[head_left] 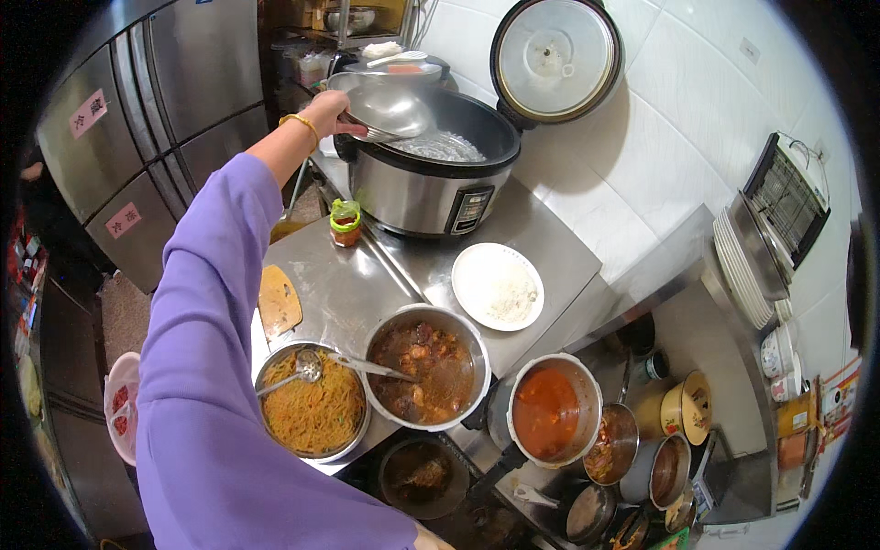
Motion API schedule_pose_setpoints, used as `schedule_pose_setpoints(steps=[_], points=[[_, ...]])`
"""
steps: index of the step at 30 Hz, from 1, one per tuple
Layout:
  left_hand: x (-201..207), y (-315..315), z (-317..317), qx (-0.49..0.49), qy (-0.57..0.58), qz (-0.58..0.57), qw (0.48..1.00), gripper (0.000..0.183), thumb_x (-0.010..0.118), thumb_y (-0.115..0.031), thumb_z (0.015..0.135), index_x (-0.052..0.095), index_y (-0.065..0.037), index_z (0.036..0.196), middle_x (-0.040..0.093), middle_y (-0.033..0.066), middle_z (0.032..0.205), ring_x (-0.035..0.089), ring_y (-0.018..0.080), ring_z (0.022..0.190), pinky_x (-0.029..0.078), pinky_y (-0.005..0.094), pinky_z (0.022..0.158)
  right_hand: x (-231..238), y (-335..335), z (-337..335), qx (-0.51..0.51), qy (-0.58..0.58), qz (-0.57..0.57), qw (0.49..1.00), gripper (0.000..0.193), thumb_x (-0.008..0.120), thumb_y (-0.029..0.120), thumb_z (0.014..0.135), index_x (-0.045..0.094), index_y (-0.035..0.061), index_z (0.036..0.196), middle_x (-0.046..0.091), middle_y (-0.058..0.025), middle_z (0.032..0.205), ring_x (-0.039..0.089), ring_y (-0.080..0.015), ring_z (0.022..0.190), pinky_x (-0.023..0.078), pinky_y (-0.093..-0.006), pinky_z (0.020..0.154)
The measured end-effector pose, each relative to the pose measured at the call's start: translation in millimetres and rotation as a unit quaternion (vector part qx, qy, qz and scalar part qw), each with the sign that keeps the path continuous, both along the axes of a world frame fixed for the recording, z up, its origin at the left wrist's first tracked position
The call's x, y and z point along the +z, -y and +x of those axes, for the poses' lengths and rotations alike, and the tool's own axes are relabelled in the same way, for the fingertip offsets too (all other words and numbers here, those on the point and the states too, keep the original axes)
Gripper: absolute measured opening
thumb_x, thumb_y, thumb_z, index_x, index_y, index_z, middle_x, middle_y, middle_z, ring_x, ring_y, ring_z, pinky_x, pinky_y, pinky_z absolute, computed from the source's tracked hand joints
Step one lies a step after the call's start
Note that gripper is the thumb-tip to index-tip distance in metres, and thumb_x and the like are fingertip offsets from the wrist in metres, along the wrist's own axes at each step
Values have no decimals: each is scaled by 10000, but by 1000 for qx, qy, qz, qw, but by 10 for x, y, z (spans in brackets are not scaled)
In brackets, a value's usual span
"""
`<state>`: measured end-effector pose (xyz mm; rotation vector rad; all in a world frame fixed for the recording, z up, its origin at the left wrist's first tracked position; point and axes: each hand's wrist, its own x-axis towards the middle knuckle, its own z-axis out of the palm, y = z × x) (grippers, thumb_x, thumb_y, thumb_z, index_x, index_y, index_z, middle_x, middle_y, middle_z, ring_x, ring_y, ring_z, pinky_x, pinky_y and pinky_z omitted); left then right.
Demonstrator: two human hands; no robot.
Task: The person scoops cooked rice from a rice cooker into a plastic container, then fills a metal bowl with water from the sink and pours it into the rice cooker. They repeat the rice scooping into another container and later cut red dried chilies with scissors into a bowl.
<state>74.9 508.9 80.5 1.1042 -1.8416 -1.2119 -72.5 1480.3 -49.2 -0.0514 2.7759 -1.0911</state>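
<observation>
While the fingers of the left hand (pixel 335 117) are clamped on the rim of a metal bowl (pixel 403 103), those of the right cannot be seen. The bowl is held over the open cooker (pixel 408 191). Through a slackened grip, it could be dropped inside; were the purple sleeve (pixel 215 275) lowered, the noodles (pixel 313 411) could be brushed.

Kitchen counter (pixel 339 289) seen from above: at 11 o'clock, a purple-sleeved left hand (pixel 328 116) grips a shiny metal bowl (pixel 394 101) over an open rice cooker (pixel 394 191) at 12, its raised lid (pixel 561 78) at 1; near centre, toward 3, a white plate (pixel 469 275) bears white grains (pixel 511 298); brown stew (pixel 423 367) sits at 6, red soup (pixel 548 412) at 5, noodles (pixel 316 417) between 7 and 8
</observation>
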Motion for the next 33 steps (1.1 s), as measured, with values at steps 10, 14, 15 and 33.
schedule_pose_setpoints(steps=[10,14,15,33], points=[[55,502,-588,135,244,-237,931,227,571,-164,823,691,17,888,686,213,958,671,365,920,544,416,797,248,708,141,-22,56,-18,998,438,637,189,918,507,78,1322,590,-48,859,574,-163,771,500,-301,716],[119,254,-777,255,193,-330,888,248,506,-141,853,670,22,943,679,245,962,666,404,926,545,449,813,289,829,158,-23,69,-22,997,436,635,191,920,508,80,1323,591,-45,860,574,-160,771,500,-302,715],[136,213,-810,246,187,-359,881,239,480,-96,868,624,56,982,657,275,1025,670,408,912,554,454,787,300,863,163,-22,74,-24,997,436,635,191,921,508,81,1323,591,-44,861,575,-159,772,500,-302,715],[-443,-512,1725,73,-73,142,984,288,481,64,773,555,155,1037,622,258,1003,669,389,887,600,487,794,421,881,42,28,142,-38,989,427,628,195,930,512,94,1329,592,-29,868,576,-147,776,503,-307,714]])
